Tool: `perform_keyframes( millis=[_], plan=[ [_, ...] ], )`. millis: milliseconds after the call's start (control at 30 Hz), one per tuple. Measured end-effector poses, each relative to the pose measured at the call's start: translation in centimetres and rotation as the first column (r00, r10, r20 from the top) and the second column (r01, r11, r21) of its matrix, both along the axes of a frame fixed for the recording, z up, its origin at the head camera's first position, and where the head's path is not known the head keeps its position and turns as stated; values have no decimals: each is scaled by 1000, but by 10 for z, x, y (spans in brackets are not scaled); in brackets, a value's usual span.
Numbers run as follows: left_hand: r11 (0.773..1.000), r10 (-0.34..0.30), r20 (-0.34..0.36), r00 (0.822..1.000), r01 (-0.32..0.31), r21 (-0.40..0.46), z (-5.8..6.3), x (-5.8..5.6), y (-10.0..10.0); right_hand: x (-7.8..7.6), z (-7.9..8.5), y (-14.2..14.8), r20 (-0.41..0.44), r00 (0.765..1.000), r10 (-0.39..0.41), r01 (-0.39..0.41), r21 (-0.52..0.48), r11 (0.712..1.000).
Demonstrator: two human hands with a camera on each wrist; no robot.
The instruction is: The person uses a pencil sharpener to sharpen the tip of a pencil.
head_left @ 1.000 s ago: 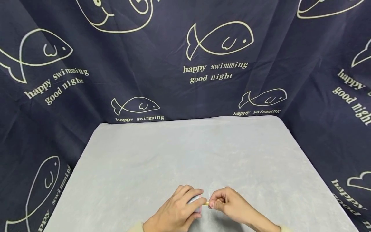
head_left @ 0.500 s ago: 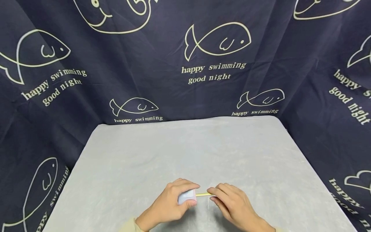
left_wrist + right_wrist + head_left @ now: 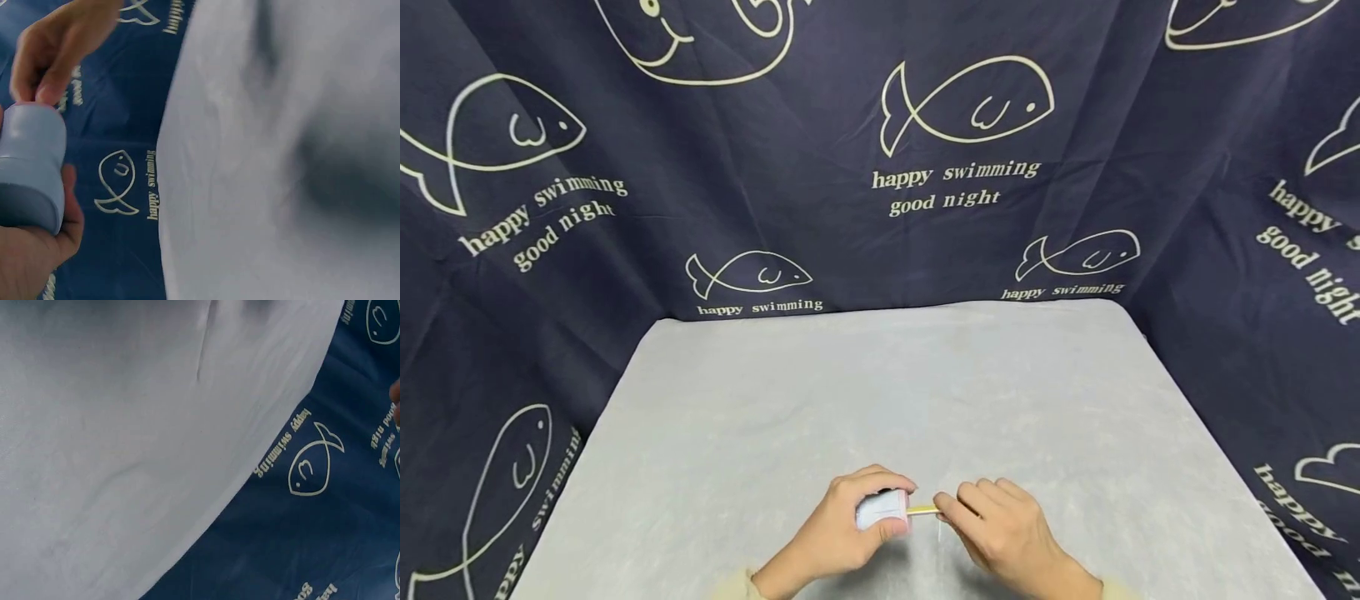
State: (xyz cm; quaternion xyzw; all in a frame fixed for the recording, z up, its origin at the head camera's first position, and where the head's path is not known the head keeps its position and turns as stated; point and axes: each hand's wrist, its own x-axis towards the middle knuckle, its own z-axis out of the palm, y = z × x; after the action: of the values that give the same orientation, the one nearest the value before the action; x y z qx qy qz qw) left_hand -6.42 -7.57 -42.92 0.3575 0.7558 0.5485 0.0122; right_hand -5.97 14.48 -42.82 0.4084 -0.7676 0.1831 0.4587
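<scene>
My left hand [image 3: 838,529] grips a pale blue pencil sharpener [image 3: 880,507] with a pink end, thumb on the near side and fingers over the far side. A yellow pencil [image 3: 923,510] runs from that pink end to my right hand [image 3: 1002,527], whose curled fingers pinch it. The pencil's tip is hidden inside the sharpener. In the left wrist view the sharpener's rounded blue body [image 3: 31,140] fills the left side, with the right hand's fingers right at its far end. Only a sliver of fingertips [image 3: 395,401] shows at the edge of the right wrist view.
Both hands are over the near part of a table covered with a light grey cloth [image 3: 880,392]. Dark blue curtains [image 3: 842,167] printed with fish and lettering hang behind it and along both sides. Soft shadows fall on the cloth below the hands.
Both hands have shifted slightly left, and more of the sharpener and pencil shows. The right hand has turned, its knuckles now upward, after re-gripping farther along the pencil.
</scene>
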Motion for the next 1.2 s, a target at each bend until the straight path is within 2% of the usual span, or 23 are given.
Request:
perform_keyframes(
  millis=[100,133,167,200,267,333,367,400,433,467,500,567,633,667,700,733,800,833,933,1000,1100,1167,1200],
  plan=[
    [998,19,-206,978,-31,-56,-6,1,3,3,-4,2,194,980,45,-43,-16,999],
    [996,24,-302,953,-50,-80,-7,2,3,5,-5,4,317,946,70,-62,-35,997],
    [992,22,-397,918,-71,-108,-9,2,4,7,-5,5,468,877,110,-91,-63,994],
    [986,17,-481,876,-94,-135,-10,2,4,8,-4,7,626,764,154,-112,-106,988],
    [975,-10,-624,781,-132,-180,-12,2,5,8,-1,11,863,446,238,-110,-211,971],
    [965,-50,-703,709,-147,-216,-13,2,5,7,2,15,951,148,270,-63,-263,963],
    [961,-68,-722,689,-148,-232,-13,2,5,7,3,16,960,48,274,-44,-272,961],
    [959,-81,-733,675,-147,-242,-13,1,5,6,3,16,962,1,274,-40,-273,961],
    [958,-89,-736,671,-146,-248,-14,1,4,6,2,16,964,5,265,-50,-265,963],
    [957,-88,-731,677,-145,-250,-14,0,3,7,1,15,966,59,252,-66,-248,967],
    [957,-81,-709,700,-143,-251,-14,0,2,8,-1,14,960,154,234,-82,-223,971],
    [961,-49,-652,757,-142,-238,-13,-2,1,9,-6,10,888,427,168,-97,-139,985],
    [969,-7,-536,844,-127,-212,-11,-4,-2,9,-11,6,703,707,79,-72,-40,997],
    [975,4,-450,893,-102,-196,-9,-5,-3,8,-12,4,572,819,38,-47,1,999],
    [981,10,-359,933,-79,-178,-7,-5,-4,7,-13,2,441,897,8,-23,29,999],
    [985,12,-264,964,-57,-163,-4,-6,-5,5,-13,1,316,949,-13,-3,50,999],
    [991,2,-64,998,-11,-137,1,-6,-7,2,-11,-1,119,993,-20,12,64,998],
    [992,-15,29,999,19,-127,4,-7,-7,1,-10,-1,47,999,-14,11,63,998],
    [990,-77,235,969,101,-93,10,-8,-8,-1,-4,-4,-100,995,4,0,40,999],
    [988,-116,288,951,141,-67,12,-8,-8,-1,-2,-6,-161,987,-2,5,18,1000],
    [988,-132,168,977,143,-55,7,-7,-6,3,-4,-8,-132,991,-22,22,5,1000],
    [992,-106,-27,994,103,-73,1,-4,-4,7,-7,-7,22,1000,-8,8,28,1000],
    [993,-88,-138,987,76,-87,-3,-2,-3,9,-8,-6,171,985,12,-19,39,999]
  ],
)
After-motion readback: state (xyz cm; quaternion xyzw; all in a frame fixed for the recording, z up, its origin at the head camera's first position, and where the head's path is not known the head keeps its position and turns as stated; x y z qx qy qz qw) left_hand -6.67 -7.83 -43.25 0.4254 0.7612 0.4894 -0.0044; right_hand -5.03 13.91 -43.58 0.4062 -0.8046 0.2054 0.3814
